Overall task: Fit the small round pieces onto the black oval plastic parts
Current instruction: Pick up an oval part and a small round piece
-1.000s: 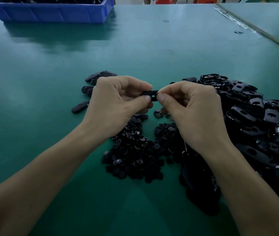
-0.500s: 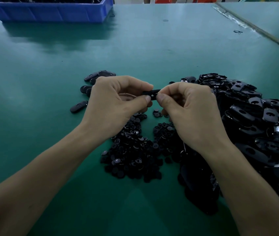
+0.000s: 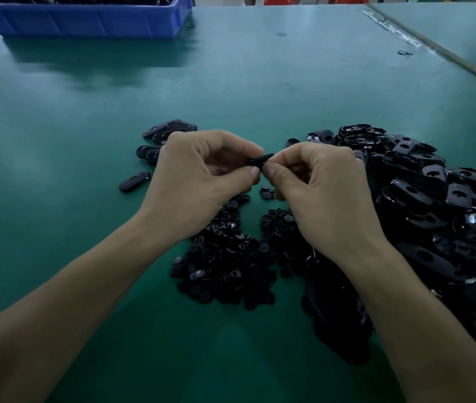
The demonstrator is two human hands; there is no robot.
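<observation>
Both hands meet above the green table, pinching one black oval part (image 3: 258, 160) between thumbs and fingertips. My left hand (image 3: 202, 175) grips its left end and my right hand (image 3: 318, 187) grips its right end; most of the part is hidden by the fingers. Whether a round piece sits in it cannot be seen. Below the hands lies a heap of small round pieces (image 3: 231, 257). A big pile of black oval parts (image 3: 440, 216) fills the right side. Several oval parts (image 3: 170, 130) lie in a small group behind my left hand, and one more oval part (image 3: 134, 181) lies apart.
A blue plastic bin (image 3: 85, 21) holding dark parts stands at the far left of the green table (image 3: 56, 141). A seam between two tabletops (image 3: 434, 50) runs diagonally at the far right, with a small dark clip (image 3: 404, 53) beside it.
Both hands have held the same oval part throughout. The thumbs have closed a little tighter over it, hiding more of the part.
</observation>
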